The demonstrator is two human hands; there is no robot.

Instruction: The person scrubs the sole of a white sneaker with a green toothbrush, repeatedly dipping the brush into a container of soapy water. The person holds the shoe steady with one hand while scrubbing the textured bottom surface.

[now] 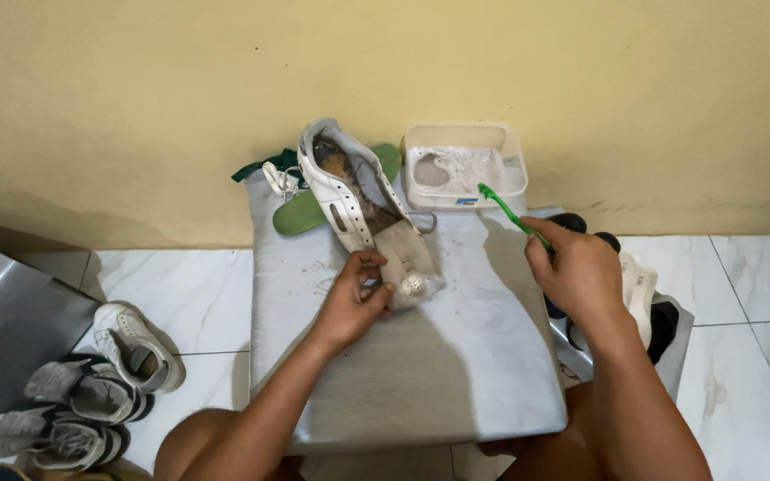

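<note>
Knees and forearms frame a grey board (456, 374). Left hand (354, 298): fingers curled shut around the toe of a white shoe (363, 209), which lies on the board, heel toward the wall. Right hand (581, 272): closed on a green toothbrush (505, 209), bristles over a powder tub (465, 165). Shoes (91, 392) at left on the floor.

Looks like a home floor corner, probably an entry or utility spot: white marble-look floor tiles (741, 294), plain yellow wall (385, 71) at the far side, worn sneakers (91, 392) piled near left, low grey pad (403, 356) as work surface.
</note>
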